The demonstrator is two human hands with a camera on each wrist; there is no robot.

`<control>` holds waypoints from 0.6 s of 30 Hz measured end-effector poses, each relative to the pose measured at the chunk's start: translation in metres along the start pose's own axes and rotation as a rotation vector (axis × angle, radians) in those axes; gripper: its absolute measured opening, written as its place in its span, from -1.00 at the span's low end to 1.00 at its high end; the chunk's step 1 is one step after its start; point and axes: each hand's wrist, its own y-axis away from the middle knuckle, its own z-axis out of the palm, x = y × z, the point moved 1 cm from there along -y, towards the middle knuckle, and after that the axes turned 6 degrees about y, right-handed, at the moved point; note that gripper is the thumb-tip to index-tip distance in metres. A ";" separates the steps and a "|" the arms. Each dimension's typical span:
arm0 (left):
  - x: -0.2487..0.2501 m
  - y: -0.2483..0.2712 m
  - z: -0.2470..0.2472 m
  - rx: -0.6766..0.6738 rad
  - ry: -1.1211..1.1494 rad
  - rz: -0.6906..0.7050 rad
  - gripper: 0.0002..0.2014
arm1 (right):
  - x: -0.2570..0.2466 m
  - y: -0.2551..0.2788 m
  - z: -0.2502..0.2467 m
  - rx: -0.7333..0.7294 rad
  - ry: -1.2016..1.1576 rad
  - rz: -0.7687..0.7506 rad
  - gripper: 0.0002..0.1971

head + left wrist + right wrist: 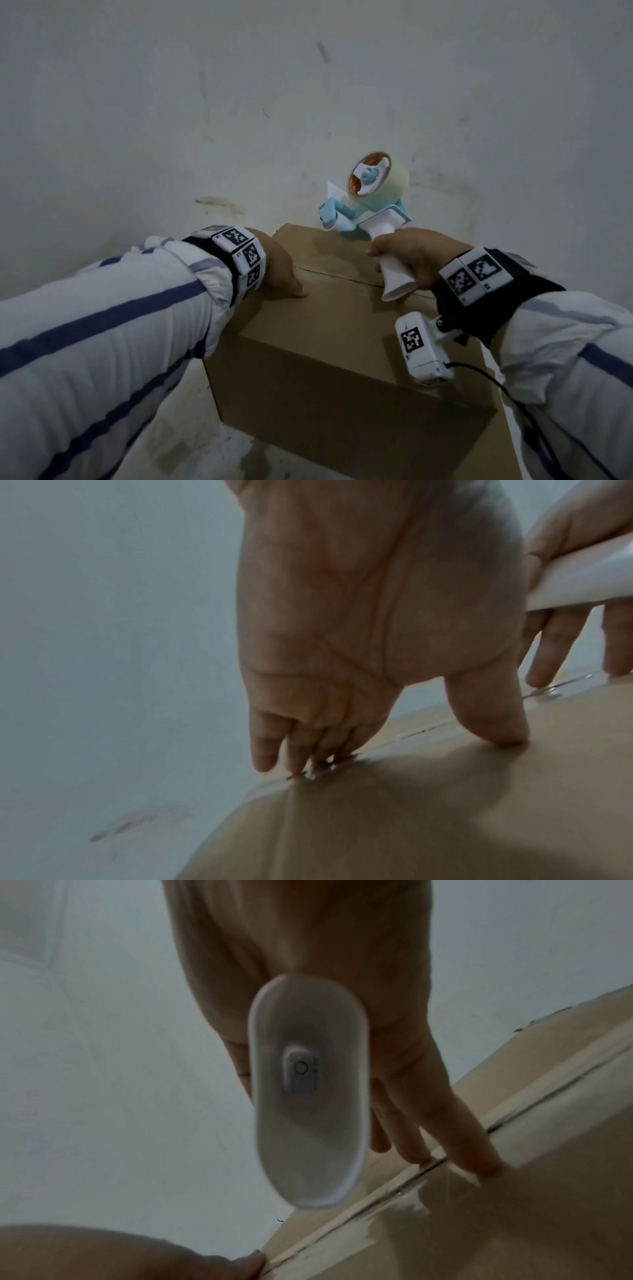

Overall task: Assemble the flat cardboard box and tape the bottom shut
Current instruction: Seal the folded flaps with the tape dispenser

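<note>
The brown cardboard box [329, 359] stands with its closed flaps on top, and clear tape shines along the centre seam [342, 274]. My left hand [284, 274] lies at the box's left edge. Its straight fingers [301, 764] press on the taped seam, and its thumb [489, 723] rests on the flap. My right hand [418, 253] grips the white handle [394, 274] of the blue and white tape dispenser [370, 195], which points up and away over the far edge. Two fingers [462, 1123] of that hand reach down and touch the seam [394, 1185].
A pale, scuffed wall [239, 102] rises right behind the box. Stained grey floor [164, 428] lies to its left. A cable [496, 383] hangs from the camera on my right wrist.
</note>
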 end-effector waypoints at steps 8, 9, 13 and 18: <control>0.031 0.005 -0.055 0.133 0.785 0.145 -0.50 | 0.015 0.017 -0.034 0.080 -0.099 -0.019 -0.87; 0.037 0.000 -0.056 0.087 0.993 0.157 -0.48 | 0.017 0.020 -0.040 0.086 -0.125 -0.028 -0.87; 0.070 -0.012 -0.056 -0.071 1.546 0.180 -0.31 | 0.027 0.031 -0.062 0.112 -0.210 -0.052 -0.85; 0.111 -0.015 -0.068 -0.171 1.815 0.253 -0.35 | 0.040 0.041 -0.079 0.132 -0.237 -0.084 -0.84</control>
